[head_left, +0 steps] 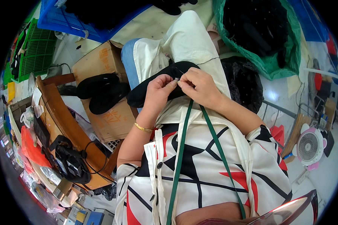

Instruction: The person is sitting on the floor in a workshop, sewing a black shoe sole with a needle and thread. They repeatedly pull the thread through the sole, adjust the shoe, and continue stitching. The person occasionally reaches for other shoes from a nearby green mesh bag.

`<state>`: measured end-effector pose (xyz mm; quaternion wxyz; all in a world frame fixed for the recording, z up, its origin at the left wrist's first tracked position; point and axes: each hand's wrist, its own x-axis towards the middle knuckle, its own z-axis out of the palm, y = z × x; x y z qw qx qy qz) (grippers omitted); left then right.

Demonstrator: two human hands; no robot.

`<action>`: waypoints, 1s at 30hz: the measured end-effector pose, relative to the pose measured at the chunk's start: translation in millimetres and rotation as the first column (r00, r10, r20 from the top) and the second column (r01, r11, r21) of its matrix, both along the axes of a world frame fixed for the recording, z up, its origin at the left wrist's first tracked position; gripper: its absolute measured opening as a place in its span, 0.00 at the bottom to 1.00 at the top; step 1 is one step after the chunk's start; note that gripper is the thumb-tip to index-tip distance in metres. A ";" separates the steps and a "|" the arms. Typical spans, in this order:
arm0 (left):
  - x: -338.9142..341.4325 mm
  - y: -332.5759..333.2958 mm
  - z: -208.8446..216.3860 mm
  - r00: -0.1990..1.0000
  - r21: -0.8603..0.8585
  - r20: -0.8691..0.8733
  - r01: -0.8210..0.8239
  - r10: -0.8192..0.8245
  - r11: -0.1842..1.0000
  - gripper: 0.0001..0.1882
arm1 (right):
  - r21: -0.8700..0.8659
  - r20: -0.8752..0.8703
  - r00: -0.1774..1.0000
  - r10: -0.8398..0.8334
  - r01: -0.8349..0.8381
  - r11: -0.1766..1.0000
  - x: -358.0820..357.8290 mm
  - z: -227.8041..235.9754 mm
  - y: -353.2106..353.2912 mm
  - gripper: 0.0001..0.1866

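**Black shoe (169, 71) on the lap**

In the head view, the shoe lies slantwise across the pale apron (187, 33). The left hand (159, 89) and right hand (199, 87), thumbs closed against forefingers, meet above it, pinching a small bright piece (177, 79) too tiny to identify. Two more black shoes (108, 98) rest on a cardboard box (110, 125).

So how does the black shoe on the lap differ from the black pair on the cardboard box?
The black shoe is single, with the left hand and right hand meeting over it; the black pair lies untouched. The shoe rests on the pale apron; the pair on the cardboard box. All look black.
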<state>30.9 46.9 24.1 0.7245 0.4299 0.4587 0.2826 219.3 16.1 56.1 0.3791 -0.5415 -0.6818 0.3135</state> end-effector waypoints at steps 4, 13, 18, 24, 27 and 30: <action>-9.0 11.5 8.1 0.992 -0.209 0.088 -0.074 0.095 0.975 0.11 | 0.031 -0.047 0.987 -0.156 0.157 0.987 23.6 1.3 12.6 0.05; -10.6 11.1 31.2 0.997 -0.118 0.024 -0.069 0.072 0.991 0.12 | -0.207 -0.172 0.947 -0.272 0.235 0.950 53.0 -11.6 18.7 0.13; -7.8 6.4 33.2 0.989 -0.131 -0.010 -0.149 0.149 0.980 0.09 | -0.426 -0.322 0.934 -0.153 0.002 0.905 37.1 -6.8 16.5 0.18; 8.4 7.8 37.1 0.979 -0.127 -0.004 -0.203 0.204 0.971 0.08 | 0.017 -0.100 0.981 -0.167 0.169 0.985 36.7 -2.4 30.1 0.17; 17.1 12.5 37.0 0.984 -0.038 -0.116 -0.143 0.138 0.989 0.08 | 0.171 -0.054 0.997 -0.060 0.068 0.983 47.9 6.9 48.1 0.16; 34.8 12.2 38.4 0.977 0.044 -0.213 -0.011 0.020 0.999 0.08 | 0.107 0.030 0.978 0.208 -0.210 0.972 56.6 8.7 55.0 0.13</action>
